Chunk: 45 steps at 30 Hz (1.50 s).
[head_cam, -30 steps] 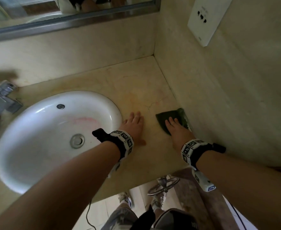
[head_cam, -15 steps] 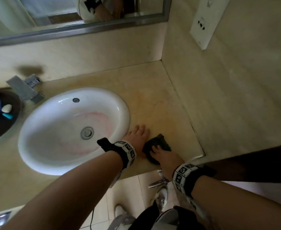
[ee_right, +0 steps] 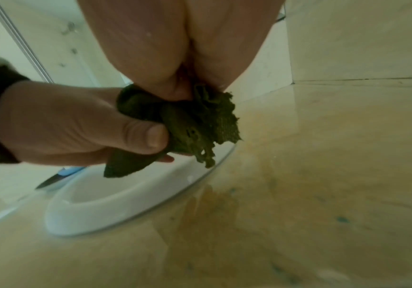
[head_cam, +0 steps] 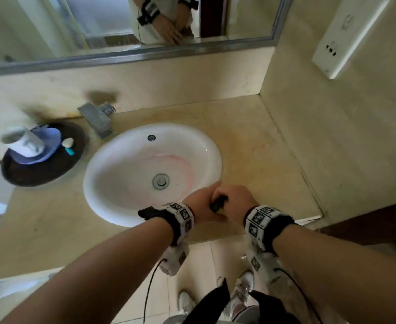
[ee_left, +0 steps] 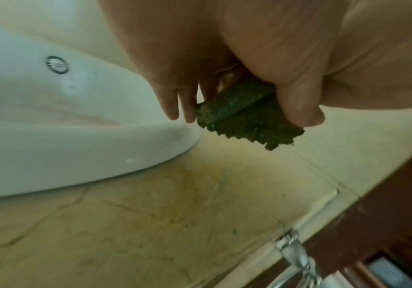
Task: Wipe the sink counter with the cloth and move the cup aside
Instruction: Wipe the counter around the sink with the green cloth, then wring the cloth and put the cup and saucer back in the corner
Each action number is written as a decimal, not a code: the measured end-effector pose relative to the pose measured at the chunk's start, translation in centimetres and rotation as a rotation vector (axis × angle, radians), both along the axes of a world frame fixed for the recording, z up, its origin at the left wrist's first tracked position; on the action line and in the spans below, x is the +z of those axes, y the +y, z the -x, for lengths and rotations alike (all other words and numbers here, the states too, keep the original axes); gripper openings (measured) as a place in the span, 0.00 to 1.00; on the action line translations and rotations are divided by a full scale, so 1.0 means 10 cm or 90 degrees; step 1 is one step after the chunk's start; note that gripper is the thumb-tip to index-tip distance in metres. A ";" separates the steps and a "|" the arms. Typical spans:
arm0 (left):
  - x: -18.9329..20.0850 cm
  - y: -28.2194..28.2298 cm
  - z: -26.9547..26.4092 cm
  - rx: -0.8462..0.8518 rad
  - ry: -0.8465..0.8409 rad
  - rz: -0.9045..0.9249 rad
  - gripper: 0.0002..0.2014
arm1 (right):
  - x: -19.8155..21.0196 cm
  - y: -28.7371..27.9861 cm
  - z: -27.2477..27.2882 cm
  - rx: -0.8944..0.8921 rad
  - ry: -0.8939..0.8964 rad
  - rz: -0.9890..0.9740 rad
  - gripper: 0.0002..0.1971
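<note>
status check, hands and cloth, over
Left hand and right hand both grip dark green cloth, lifted off beige counter. White cup untouched, far left.

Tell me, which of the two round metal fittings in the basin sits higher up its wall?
The small overflow hole, on the basin wall below the faucet. The larger drain lies at the bottom.

- Desk [head_cam: 250,127] right of the sink [head_cam: 112,206] lies bare up to the side wall [head_cam: 332,148]
- Left of the sink, tray [head_cam: 40,174] with cup [head_cam: 24,141] blocks the desk
- Faucet [head_cam: 96,120] stands behind the sink
</note>
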<state>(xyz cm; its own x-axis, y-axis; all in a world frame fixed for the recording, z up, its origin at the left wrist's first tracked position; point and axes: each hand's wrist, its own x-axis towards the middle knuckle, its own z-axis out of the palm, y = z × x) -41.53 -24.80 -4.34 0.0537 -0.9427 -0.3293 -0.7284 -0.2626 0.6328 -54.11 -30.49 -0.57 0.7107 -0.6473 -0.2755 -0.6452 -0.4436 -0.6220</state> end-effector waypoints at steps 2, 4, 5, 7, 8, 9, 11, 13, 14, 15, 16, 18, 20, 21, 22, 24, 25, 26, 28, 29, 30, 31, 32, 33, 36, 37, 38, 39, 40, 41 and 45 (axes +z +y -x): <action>0.12 0.12 -0.12 0.072 0.037 0.026 0.32 | 0.08 0.08 -0.18 -0.017 -0.036 0.000 0.20; 0.19 0.22 -0.24 0.120 0.037 0.034 0.22 | 0.17 0.15 -0.35 -0.017 -0.053 0.016 0.22; 0.23 0.26 -0.32 0.135 0.023 0.029 0.18 | 0.21 0.18 -0.44 -0.012 -0.063 0.024 0.22; 0.31 0.33 -0.46 0.161 0.001 0.023 0.12 | 0.30 0.22 -0.60 0.013 -0.072 0.044 0.22; 0.34 0.36 -0.54 0.173 -0.012 0.019 0.10 | 0.34 0.25 -0.67 0.030 -0.070 0.056 0.22; 0.36 0.38 -0.62 0.181 -0.027 0.020 0.09 | 0.38 0.27 -0.75 0.046 -0.067 0.070 0.22; 0.41 0.39 -0.78 0.199 -0.046 0.035 0.08 | 0.43 0.31 -0.89 0.070 -0.077 0.103 0.21; 0.45 0.40 -0.93 0.212 -0.044 0.052 0.05 | 0.42 0.31 -1.02 0.072 -0.105 0.133 0.20; 0.49 0.41 -0.99 0.221 -0.053 0.054 0.04 | 0.41 0.29 -1.07 0.069 -0.104 0.138 0.21; 0.52 0.41 -1.04 0.232 -0.065 0.057 0.04 | 0.41 0.26 -1.12 0.068 -0.084 0.127 0.22; 0.55 0.42 -1.09 0.239 -0.077 0.058 0.04 | 0.41 0.23 -1.17 0.070 -0.050 0.101 0.24; 0.61 0.41 -1.16 0.238 -0.093 0.060 0.04 | 0.43 0.15 -1.27 0.090 0.026 0.057 0.26; 0.64 0.38 -1.21 0.235 -0.115 0.054 0.03 | 0.42 0.07 -1.36 0.123 0.074 0.048 0.26; 0.65 0.34 -1.23 0.238 -0.129 0.052 0.03 | 0.41 0.02 -1.40 0.138 0.089 0.046 0.24; 0.67 0.31 -1.26 0.243 -0.144 0.050 0.02 | 0.41 -0.02 -1.44 0.149 0.099 0.040 0.21; 0.72 0.24 -1.30 0.242 -0.171 0.054 0.03 | 0.41 -0.10 -1.52 0.169 0.108 0.026 0.13; 0.74 0.20 -1.32 0.236 -0.179 0.058 0.04 | 0.42 -0.14 -1.56 0.187 0.110 0.029 0.09; 0.77 0.16 -1.34 0.229 -0.187 0.062 0.05 | 0.43 -0.19 -1.60 0.205 0.113 0.039 0.07; 0.83 0.08 -1.39 0.222 -0.209 0.062 0.07 | 0.46 -0.28 -1.66 0.233 0.112 0.060 0.05; 0.85 0.05 -1.42 0.219 -0.223 0.059 0.08 | 0.47 -0.33 -1.69 0.242 0.109 0.067 0.05; 0.86 0.02 -1.44 0.220 -0.238 0.054 0.08 | 0.48 -0.37 -1.71 0.253 0.108 0.072 0.05; 0.87 -0.01 -1.46 0.219 -0.253 0.050 0.08 | 0.49 -0.41 -1.72 0.261 0.105 0.073 0.04; 0.87 -0.03 -1.46 0.219 -0.263 0.043 0.08 | 0.51 -0.45 -1.73 0.268 0.110 0.074 0.02; 0.87 -0.05 -1.46 0.217 -0.271 0.034 0.07 | 0.53 -0.46 -1.73 0.279 0.110 0.075 0.01; 0.87 -0.08 -1.48 0.206 -0.294 -0.006 0.05 | 0.57 -0.47 -1.76 0.306 0.116 0.076 0.15; 0.87 -0.09 -1.49 0.202 -0.301 -0.017 0.05 | 0.57 -0.48 -1.77 0.312 0.115 0.080 0.18; 0.87 -0.10 -1.52 0.198 -0.306 -0.026 0.04 | 0.56 -0.49 -1.80 0.314 0.118 0.086 0.20; 0.87 -0.10 -1.55 0.193 -0.307 -0.031 0.04 | 0.54 -0.50 -1.82 0.315 0.120 0.094 0.20; 0.86 -0.10 -1.58 0.189 -0.307 -0.034 0.03 | 0.52 -0.51 -1.85 0.315 0.126 0.099 0.20; 0.85 -0.09 -1.61 0.187 -0.306 -0.036 0.02 | 0.50 -0.51 -1.89 0.314 0.128 0.100 0.20; 0.78 -0.01 -1.77 0.192 -0.276 -0.054 0.11 | 0.43 -0.48 -2.09 0.313 0.159 0.109 0.19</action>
